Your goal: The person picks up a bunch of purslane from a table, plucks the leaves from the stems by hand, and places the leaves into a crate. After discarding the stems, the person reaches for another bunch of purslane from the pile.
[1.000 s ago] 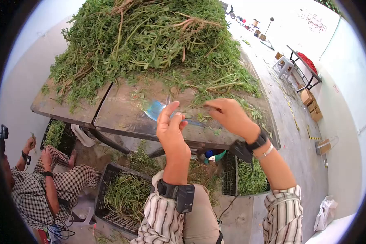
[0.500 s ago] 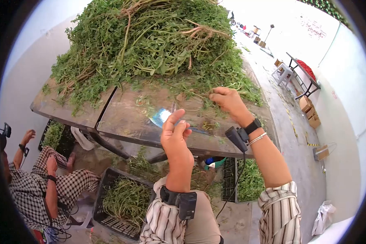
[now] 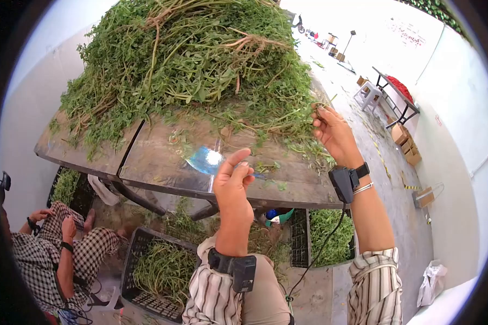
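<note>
A big heap of leafy green stems (image 3: 200,70), some with pale roots, lies on the wooden table (image 3: 162,157). At the heap's right edge my right hand (image 3: 336,135) is raised, with thumb and fingers pinched on a thin plant stem (image 3: 321,108). My left hand (image 3: 233,187) is above the table's front edge. Its index finger and thumb are stretched out and the other fingers loosely bent, with nothing visible in them. Near it on the tabletop is a shiny blue patch (image 3: 203,160), among scattered leaf bits.
Below the table stand a black crate (image 3: 133,254) of stems and another crate (image 3: 299,238) of greens. A person in checked clothes (image 3: 43,260) sits at the left. A white stool (image 3: 370,95) and cardboard boxes (image 3: 406,143) are along the right.
My right hand has moved right and slightly up from the tabletop, the stem in its fingers. My left hand keeps nearly the same pose. The seated person's raised hand has come down.
</note>
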Demonstrator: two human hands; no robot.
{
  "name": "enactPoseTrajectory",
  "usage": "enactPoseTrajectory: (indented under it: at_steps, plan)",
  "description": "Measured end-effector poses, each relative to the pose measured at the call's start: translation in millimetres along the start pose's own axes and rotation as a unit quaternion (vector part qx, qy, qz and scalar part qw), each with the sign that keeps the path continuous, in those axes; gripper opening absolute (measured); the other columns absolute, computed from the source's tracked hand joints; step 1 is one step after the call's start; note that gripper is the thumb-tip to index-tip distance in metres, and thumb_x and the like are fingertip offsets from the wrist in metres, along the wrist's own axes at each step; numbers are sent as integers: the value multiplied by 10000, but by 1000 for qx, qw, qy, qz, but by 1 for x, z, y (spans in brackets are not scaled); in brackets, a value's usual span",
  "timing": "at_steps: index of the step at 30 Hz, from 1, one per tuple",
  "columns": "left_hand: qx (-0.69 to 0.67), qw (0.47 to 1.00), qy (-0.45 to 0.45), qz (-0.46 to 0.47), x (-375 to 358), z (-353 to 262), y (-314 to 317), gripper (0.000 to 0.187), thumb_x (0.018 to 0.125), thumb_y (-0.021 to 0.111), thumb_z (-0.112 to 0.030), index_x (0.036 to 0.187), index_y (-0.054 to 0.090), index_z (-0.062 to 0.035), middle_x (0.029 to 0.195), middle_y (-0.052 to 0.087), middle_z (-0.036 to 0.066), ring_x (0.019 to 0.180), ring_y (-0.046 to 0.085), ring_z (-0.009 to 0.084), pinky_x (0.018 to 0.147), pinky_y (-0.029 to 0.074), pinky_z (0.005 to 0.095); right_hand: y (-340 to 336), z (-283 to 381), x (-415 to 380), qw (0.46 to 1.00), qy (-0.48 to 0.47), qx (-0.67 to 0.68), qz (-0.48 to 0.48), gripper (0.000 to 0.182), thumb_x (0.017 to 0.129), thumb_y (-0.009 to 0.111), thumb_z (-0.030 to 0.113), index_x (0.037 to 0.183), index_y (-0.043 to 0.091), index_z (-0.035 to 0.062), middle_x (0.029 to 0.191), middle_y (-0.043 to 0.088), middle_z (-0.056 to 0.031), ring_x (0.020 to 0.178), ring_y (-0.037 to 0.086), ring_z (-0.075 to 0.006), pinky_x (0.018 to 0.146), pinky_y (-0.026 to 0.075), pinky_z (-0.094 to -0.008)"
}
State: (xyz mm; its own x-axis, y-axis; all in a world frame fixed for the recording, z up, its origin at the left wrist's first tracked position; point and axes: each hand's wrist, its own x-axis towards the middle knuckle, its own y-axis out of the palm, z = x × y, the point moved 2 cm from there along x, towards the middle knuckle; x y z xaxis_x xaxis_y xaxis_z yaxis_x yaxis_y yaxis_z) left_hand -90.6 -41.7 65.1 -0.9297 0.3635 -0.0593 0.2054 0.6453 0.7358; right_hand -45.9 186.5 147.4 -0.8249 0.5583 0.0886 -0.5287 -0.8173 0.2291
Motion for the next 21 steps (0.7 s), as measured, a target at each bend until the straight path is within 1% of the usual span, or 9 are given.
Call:
enactPoseTrajectory:
  at_steps: [2,7,9,12,17,19,20,21]
  plan:
    - [11,1000,-11,12,-2,4,3,255,817,546,-19,1065,604,-34,857,596,-7,707,548,46,611,469,175,-1,-3,-4,1000,4,12,16,185,893,519,131,1041,572,33,778,564,15,649,529,-47,515,437,-191]
    - [21,997,-42,68,-5,12,10,268,820,557,-43,1084,602,-44,927,588,2,709,540,51,633,439,179,13,-7,-25,997,-3,25,67,199,895,501,119,1059,567,28,825,583,-4,676,543,-50,533,457,-196]
    - [33,996,-47,69,-6,11,13,273,820,558,-44,1089,599,-42,946,584,5,710,538,50,633,440,183,20,-9,-32,997,0,-13,71,209,886,502,103,1069,569,27,859,599,-22,686,550,-56,545,465,-197]
    - [47,995,-53,72,-6,14,12,282,820,560,-48,1100,594,-40,975,576,8,711,534,49,637,446,190,25,-18,-37,997,0,-14,79,207,879,508,96,1063,576,31,888,609,-35,700,557,-64,552,470,-195]
    - [62,993,-55,81,-5,18,15,322,818,562,-46,1140,575,-46,995,567,7,712,532,48,641,458,204,26,-25,-39,996,11,-12,90,206,880,513,103,1060,578,27,890,610,-43,710,563,-72,554,476,-202]
    - [102,993,2,52,-6,16,17,383,815,566,-43,1197,534,-49,1007,561,8,723,539,57,660,475,215,27,-27,-39,996,14,-13,92,207,881,513,105,1060,577,24,891,610,-46,710,564,-74,554,479,-205]
    - [103,993,2,49,-4,18,17,383,815,566,-43,1197,534,-49,1007,561,8,723,539,57,660,475,215,27,-27,-40,996,12,-14,93,205,882,513,106,1055,578,20,890,608,-48,711,563,-75,554,481,-208]
    - [117,991,34,62,-2,19,17,410,813,573,-48,1218,515,-54,1029,552,10,730,543,62,674,482,225,28,-28,-40,995,10,-15,94,202,883,512,108,1051,579,17,889,606,-50,713,563,-76,554,483,-210]
